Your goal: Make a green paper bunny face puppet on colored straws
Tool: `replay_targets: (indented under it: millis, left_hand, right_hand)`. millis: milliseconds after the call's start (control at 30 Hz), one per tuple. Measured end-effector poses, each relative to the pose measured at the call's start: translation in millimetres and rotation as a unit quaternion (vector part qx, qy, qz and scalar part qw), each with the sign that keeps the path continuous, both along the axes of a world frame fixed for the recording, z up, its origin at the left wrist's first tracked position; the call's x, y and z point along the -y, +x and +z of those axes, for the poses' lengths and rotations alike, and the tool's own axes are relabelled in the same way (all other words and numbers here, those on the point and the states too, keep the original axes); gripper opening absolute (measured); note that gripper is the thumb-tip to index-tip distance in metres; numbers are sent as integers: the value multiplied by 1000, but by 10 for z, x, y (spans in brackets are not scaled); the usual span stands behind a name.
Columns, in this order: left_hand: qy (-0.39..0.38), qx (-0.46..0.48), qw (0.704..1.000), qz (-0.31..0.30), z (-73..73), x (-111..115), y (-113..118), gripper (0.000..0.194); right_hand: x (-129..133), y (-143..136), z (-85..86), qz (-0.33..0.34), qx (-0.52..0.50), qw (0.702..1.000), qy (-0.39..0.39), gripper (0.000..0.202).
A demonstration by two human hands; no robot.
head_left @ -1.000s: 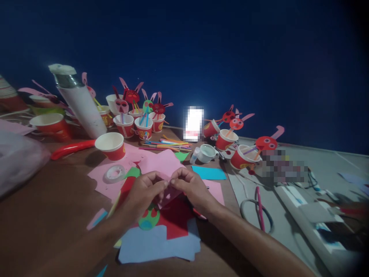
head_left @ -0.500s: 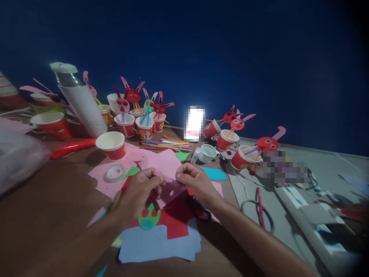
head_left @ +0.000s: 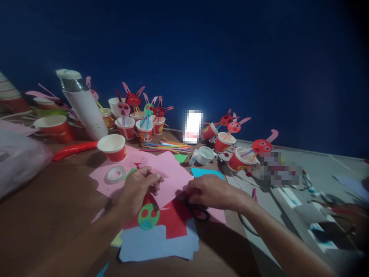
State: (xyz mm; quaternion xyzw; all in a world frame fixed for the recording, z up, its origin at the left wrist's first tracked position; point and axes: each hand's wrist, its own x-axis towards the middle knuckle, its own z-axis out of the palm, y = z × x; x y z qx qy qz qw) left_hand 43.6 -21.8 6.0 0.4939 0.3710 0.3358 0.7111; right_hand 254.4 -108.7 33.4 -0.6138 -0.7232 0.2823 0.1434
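"Brown tabletop [head_left: 63,207], a pink paper sheet [head_left: 175,177] between the hands — what changed?"

"The right hand [head_left: 213,192]. Half a second ago it was raised at the sheet near the left hand [head_left: 137,190]; now it is lower and farther right, over the scissors [head_left: 206,214]."

"Gripping them?"

"I cannot tell: its fingers curl down there in shadow, and the hand hides most of the scissors. The left thumb and forefinger pinch a small slip of pink paper [head_left: 163,174] above the sheet — blurred, its outline melting into the pink behind."

"And the counts nearby?"

"Two hands, one pair of scissors. Left of the sheet, one red-and-white paper cup [head_left: 117,154] and one tape roll [head_left: 110,177]; below it, one green face cut-out [head_left: 148,216] with two red eyes [head_left: 144,213]."
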Motion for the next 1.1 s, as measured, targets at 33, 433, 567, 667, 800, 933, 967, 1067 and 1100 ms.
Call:
replay_targets:
  millis: [33,433,567,667,800,933,967,1067,1100]
  left_hand:
    - [-5,3,1000,2,15,-5,-7,10]
    - [-27,-28,999,5,75,-168,-161,12]
    - [-30,7,999,20,28,-221,-113,10]
    - [-35,22,999,30,-3,-252,-123,8]
    - [-42,21,998,32,-27,-265,-179,9]
    - [-51,24,998,6,-27,-226,-218,12]
    - [-55,23,998,-3,-22,-212,-223,12]
    - [-74,16,997,-23,1,-166,-227,10]
    - [-80,13,996,-29,9,-151,-226,9]
  right_hand:
    - [51,6,-10,18,70,997,-2,16]
    - [238,-199,-153,-10,314,949,-17,39]
    - [275,-155,-55,6,270,963,-22,26]
    - [346,6,83,42,129,989,-56,33]
    - [421,283,104,47,-159,964,-206,37]
    - [378,363,-61,11,-374,903,-212,45]
    - [353,335,-96,13,-393,899,-193,51]
    - [280,174,-147,50,-365,920,-130,65]
    - [265,108,-153,59,-347,928,-122,65]
